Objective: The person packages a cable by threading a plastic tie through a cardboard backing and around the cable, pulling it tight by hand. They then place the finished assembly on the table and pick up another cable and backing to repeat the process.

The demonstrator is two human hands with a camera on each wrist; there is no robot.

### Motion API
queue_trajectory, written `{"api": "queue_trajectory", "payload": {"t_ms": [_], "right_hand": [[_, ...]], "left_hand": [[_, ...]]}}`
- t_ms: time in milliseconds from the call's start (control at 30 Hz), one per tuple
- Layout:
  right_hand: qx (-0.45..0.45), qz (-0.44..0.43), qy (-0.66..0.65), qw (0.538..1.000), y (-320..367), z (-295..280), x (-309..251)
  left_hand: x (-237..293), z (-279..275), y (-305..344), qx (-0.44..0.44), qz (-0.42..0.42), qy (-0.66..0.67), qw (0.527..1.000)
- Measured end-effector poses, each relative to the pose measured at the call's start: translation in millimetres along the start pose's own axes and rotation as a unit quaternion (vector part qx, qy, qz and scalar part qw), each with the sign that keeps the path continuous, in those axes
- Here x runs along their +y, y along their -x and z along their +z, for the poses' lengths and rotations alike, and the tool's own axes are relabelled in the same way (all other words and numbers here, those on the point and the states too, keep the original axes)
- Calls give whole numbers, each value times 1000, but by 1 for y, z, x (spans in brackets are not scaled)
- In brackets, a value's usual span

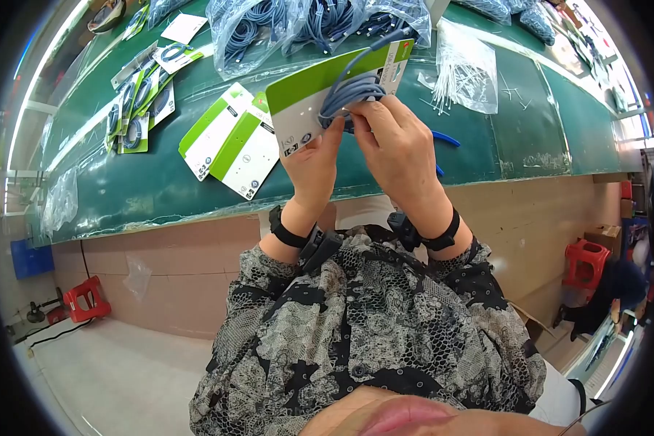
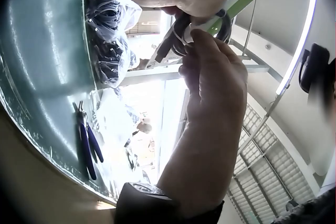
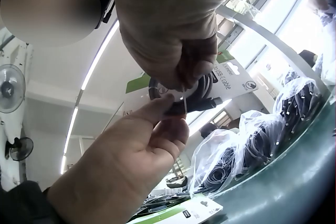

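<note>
A green-and-white printed card (image 1: 296, 102) is held up over the bench with a coiled blue-grey USB cable (image 1: 356, 89) against its face. My left hand (image 1: 312, 166) grips the card and coil from the lower left, thumb on the coil. From the right, my right hand (image 1: 405, 145) pinches a thin white cable tie (image 3: 184, 100) at the coil, best seen in the right wrist view. One cable plug (image 3: 209, 103) sticks out beside the fingers. Cutting pliers with blue handles (image 2: 90, 148) lie on the bench near my right hand.
Two flat cards (image 1: 232, 149) lie left of my hands. Farther left is a pile of carded cables (image 1: 139, 102). Plastic bags of coiled cables (image 1: 258, 33) line the back. White cable ties (image 1: 454, 80) spill from a bag on the right of the green bench (image 1: 516, 138).
</note>
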State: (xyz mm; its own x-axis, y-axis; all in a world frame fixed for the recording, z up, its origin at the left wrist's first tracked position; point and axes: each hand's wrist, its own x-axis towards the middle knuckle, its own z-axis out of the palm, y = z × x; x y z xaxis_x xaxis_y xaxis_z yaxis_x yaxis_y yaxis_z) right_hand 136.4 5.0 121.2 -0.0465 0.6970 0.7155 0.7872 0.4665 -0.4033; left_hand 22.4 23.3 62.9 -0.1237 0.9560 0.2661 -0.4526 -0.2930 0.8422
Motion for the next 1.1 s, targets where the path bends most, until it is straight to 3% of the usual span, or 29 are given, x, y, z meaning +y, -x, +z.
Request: {"api": "queue_trajectory", "payload": {"t_ms": [100,167,233,367,500,633,867,967,1033,1100], "right_hand": [[-26,-11,-6,1000,1,0,-1],[-49,-13,12,999,5,-2,2],[-47,-8,25,999,10,9,4],[-63,17,48,997,17,18,6],[-34,-6,24,999,18,21,10],[-38,-7,33,999,16,14,11],[-67,7,83,994,18,15,11],[11,-15,-38,999,17,-1,14],[112,33,-52,992,9,-42,25],[116,223,-174,952,2,-73,43]], "left_hand": [[-2,6,-1,-7,55,2,998],[-12,-3,3,13,68,-110,991],[-11,7,1,36,3,-26,999],[-15,-3,-3,59,-123,14,991],[-25,-13,-6,34,-94,-72,992],[-12,7,0,49,-79,-14,996],[-38,-18,2,16,-117,-29,993],[-29,-20,0,-11,-132,36,991],[-12,-20,-3,-28,-152,140,978],[11,-13,-1,-30,-173,152,973]]}}
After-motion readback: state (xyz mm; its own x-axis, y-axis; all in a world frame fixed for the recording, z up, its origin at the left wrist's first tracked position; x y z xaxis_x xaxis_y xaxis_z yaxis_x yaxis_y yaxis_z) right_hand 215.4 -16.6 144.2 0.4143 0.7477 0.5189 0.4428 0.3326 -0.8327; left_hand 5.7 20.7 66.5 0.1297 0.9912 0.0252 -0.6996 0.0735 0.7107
